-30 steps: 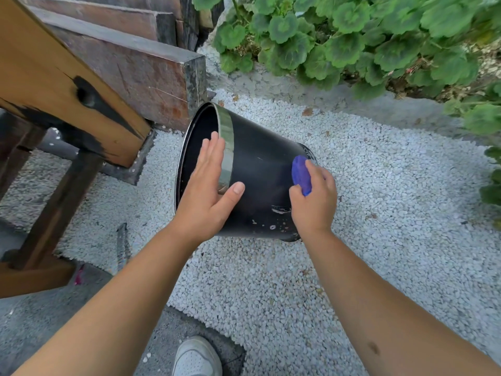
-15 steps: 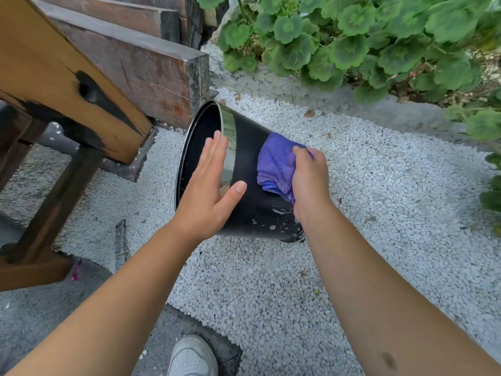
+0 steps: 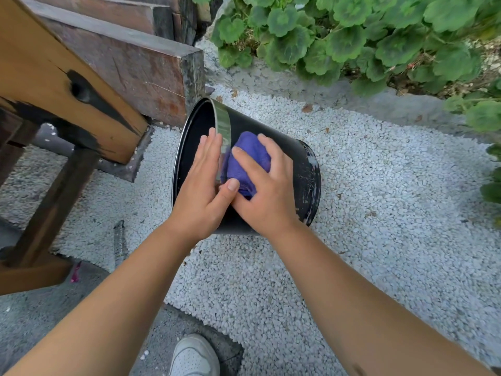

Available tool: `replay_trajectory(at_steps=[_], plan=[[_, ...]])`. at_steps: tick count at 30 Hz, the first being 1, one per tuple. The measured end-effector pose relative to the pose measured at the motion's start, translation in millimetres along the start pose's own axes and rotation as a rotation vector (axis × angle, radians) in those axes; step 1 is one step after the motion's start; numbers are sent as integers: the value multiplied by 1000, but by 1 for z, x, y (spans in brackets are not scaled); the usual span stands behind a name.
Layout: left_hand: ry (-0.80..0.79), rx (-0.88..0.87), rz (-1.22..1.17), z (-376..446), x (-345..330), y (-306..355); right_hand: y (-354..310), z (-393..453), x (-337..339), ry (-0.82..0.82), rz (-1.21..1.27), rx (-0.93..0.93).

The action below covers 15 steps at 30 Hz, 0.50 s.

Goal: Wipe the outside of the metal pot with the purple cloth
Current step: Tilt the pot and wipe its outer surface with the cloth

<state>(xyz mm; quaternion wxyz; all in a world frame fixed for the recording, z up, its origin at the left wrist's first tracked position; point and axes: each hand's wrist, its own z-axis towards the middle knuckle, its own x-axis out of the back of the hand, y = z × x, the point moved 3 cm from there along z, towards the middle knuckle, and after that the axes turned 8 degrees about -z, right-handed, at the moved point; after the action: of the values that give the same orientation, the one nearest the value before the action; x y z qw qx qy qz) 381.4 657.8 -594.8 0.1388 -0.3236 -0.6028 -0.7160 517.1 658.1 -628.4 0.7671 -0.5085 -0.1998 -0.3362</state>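
Our metal pot [image 3: 295, 169] lies tipped on the white gravel [image 3: 379, 213], its mouth facing a wooden beam [image 3: 130, 66]. Our right hand [image 3: 268, 196] presses the bunched purple cloth [image 3: 245, 161] against its side, fingers spread. Our left hand [image 3: 202, 191] rests flat and unclenched on the rim, hiding the dark inside.

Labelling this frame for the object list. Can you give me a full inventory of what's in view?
metal pot: 1, black with a shiny rim band, on its side on the gravel, mouth to the left
purple cloth: 1, purple, pressed on the pot's side near the rim
gravel: white, covers the ground centre and right
wooden beams: dark brown, stacked upper left
bench: 1, tan wood with dark legs, left
plants: green leaves, top and right edge
paving: grey, lower left
shoe: 1, white, bottom centre
left hand: flat on the pot's rim
right hand: holds the cloth against the pot
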Motion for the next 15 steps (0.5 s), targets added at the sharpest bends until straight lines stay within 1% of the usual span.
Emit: replay_trajectory(at_steps=[2,3,5,7,9,12,14,15], plan=[[-6,13,-3,0,0,0,2,0,-3,4,-18,-32],[-8,18,-4,-1,0,-1,8,1,-4,15,-15,-79],[-7,25,-7,-2,0,-2,26,0,-3,28,-1,-228],[-1,37,-19,-2,0,-3,48,-5,-3,-4,-1,-375],[5,53,-37,-2,-1,-4,69,-12,-2,-46,-18,-467],[71,21,-15,-2,-1,1,90,-22,1,-62,-44,-530],[146,-46,10,-6,1,3,95,-25,1,-62,-51,-554],[144,-87,7,-10,3,2,96,-26,1,-59,-52,-557]])
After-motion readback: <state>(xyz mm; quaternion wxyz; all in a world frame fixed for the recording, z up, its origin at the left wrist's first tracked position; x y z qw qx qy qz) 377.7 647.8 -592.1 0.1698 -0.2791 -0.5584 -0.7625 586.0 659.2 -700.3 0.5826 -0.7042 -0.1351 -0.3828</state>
